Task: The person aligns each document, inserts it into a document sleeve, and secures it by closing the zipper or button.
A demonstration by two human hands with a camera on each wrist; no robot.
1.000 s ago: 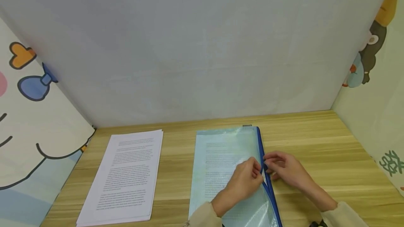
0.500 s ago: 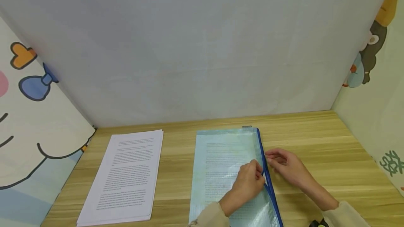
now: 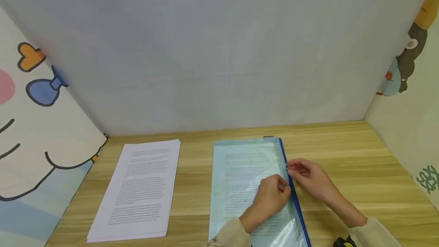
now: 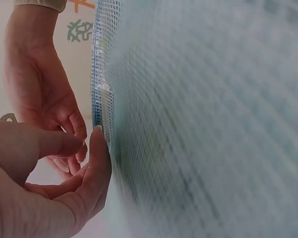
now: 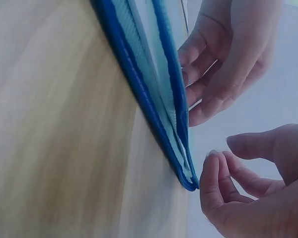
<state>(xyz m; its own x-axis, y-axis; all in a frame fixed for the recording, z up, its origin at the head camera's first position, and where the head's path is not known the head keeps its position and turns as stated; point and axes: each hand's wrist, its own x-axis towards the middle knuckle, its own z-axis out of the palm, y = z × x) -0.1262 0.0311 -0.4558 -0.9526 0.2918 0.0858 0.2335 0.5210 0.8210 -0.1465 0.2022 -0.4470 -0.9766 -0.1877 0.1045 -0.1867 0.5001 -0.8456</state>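
Note:
A pale blue mesh zip pouch [image 3: 240, 170] with blue zip edges lies on the wooden table, printed pages showing through. Along its right side, the two blue zip edges [image 5: 161, 39] gape, then meet near my right fingertips. My left hand [image 3: 271, 197] lies over the right side, its index finger touching the rim and its thumb slightly apart from it in the left wrist view. Beyond the zip edge, my right hand [image 3: 313, 178] has bent fingers at a small dark bit that may be the zip pull; whether they pinch it is unclear.
A stack of printed paper sheets [image 3: 140, 190] lies to the left of the pouch. Partly cut off near the right sleeve is a small black object [image 3: 344, 242]. A grey-white wall [image 3: 219, 56] stands behind, and cartoon-printed panels flank the table.
My left hand has shifted slightly right, and the gap seen beside it along the zip no longer shows from above. My right hand moved slightly away along the edge. The head view shifted a little.

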